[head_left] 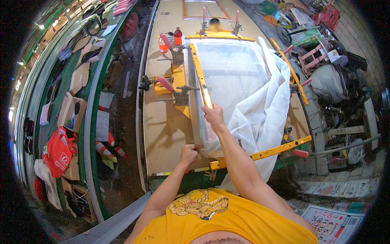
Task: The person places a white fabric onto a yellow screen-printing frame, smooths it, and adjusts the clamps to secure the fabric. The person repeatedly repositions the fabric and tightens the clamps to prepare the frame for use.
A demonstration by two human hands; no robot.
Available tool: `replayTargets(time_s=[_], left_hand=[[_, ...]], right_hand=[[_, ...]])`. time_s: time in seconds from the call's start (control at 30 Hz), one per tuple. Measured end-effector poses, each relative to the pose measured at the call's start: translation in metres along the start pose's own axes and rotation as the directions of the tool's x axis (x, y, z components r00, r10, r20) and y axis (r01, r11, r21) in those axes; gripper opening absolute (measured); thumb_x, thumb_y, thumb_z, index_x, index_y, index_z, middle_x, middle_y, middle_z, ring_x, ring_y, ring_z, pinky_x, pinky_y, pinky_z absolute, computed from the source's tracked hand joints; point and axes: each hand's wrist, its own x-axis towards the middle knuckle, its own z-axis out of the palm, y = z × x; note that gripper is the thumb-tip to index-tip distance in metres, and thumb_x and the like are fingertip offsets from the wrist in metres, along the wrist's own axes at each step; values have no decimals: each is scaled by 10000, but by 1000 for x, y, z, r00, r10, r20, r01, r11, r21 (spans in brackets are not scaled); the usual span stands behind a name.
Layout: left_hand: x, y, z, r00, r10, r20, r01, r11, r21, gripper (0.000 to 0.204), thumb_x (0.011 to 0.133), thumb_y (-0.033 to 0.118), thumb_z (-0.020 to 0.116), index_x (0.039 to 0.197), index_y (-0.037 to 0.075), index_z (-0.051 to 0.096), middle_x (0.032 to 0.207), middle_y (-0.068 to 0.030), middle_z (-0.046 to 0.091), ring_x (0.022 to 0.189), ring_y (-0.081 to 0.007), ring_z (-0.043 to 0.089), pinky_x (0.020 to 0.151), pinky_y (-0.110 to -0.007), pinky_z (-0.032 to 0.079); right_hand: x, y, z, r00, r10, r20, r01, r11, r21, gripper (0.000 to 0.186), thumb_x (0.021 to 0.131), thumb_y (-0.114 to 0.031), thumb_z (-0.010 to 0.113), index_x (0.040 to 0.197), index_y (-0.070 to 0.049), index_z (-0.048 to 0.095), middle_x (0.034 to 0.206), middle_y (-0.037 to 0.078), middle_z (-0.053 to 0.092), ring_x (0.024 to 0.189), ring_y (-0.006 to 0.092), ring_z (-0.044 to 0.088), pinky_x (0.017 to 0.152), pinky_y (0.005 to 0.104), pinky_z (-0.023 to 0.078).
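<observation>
White mesh fabric (231,61) lies over a rectangular frame on the table, its right side bunched in loose folds. My right hand (214,116) is closed around the near end of a yellow metal bar (197,67), which runs along the fabric's left side. Lower and to the left, my left hand (189,155) is closed at the fabric's near left corner, its fingertips appearing to pinch the edge. Close to my right forearm, another yellow bar (264,153) slants across the near end. More yellow bars border the far side (221,37) and the right side (291,71).
Toggle clamps with red handles (165,83) stand left of the frame. Two bottles with red-orange liquid (178,35) are beyond them. Another frame (205,10) lies at the table's far end. A cluttered shelf (91,101) is left; a pink stool (313,59) and piled items are right.
</observation>
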Motion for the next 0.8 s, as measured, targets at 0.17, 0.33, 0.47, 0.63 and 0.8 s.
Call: replayTargets(time_s=[0.17, 0.33, 0.47, 0.63, 0.8], left_hand=[[3, -15, 1, 997, 79, -13, -80, 996, -35, 339, 803, -33, 591, 1069, 54, 782, 983, -112, 783, 855, -153, 717, 802, -283, 539], [-1, -1, 1, 1000, -9, 29, 10, 999, -37, 335, 797, -30, 592, 1063, 44, 782, 983, -116, 782, 846, -155, 714, 797, -283, 538], [-8, 8, -2, 1000, -25, 0, 25, 1000, -4, 384, 755, -34, 574, 1066, 50, 784, 970, -118, 783, 836, -155, 711, 786, -281, 535], [-3, -1, -1, 1000, 8, -5, -8, 1000, 18, 423, 733, -25, 544, 1072, 57, 784, 975, -124, 781, 857, -171, 721, 796, -283, 535], [-5, 10, -2, 1000, -20, 23, 19, 999, 42, 424, 746, -18, 517, 1069, 54, 782, 987, -141, 776, 866, -177, 723, 804, -283, 535]], right_hand=[[5, 11, 3, 1000, -20, -12, 19, 996, -92, 221, 795, -195, 706, 716, -15, 606, 579, 22, 545, 476, 127, 521, 439, 334, 406], [25, 47, -8, 957, -289, 20, 284, 921, -266, 207, 795, -186, 699, 729, -16, 600, 596, 33, 557, 487, 127, 531, 440, 329, 398], [4, 10, 2, 999, -33, 22, 36, 990, -136, 197, 820, -144, 725, 769, -56, 557, 616, -5, 527, 475, 84, 481, 408, 273, 336], [1, -5, 2, 997, 64, 49, -51, 972, -228, 178, 812, -143, 723, 846, 15, 649, 671, 78, 641, 534, 142, 643, 435, 278, 470], [13, -6, -10, 999, 27, -26, -37, 625, -780, 306, 792, -212, 761, 955, 44, 721, 826, 191, 733, 754, 296, 738, 687, 401, 594]])
